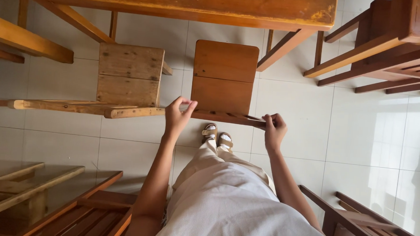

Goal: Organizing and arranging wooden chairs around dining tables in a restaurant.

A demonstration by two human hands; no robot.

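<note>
Chair back gripped by both hands.
Left hand (pixel 179 115) and right hand (pixel 273 129) were closed on the brown chair's (pixel 224 78) top rail; paler chair (pixel 130 75) left of it.

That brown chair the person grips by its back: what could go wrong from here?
Both hands, left hand and right hand, pinch the chair by its top rail only, so it might tip or slip. The sandalled feet stand right under it, and the paler chair and long table crowd close, so bumps seem likely.

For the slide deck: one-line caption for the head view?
Both hands, left hand and right hand, grip the top rail of a reddish-brown wooden chair.
</note>
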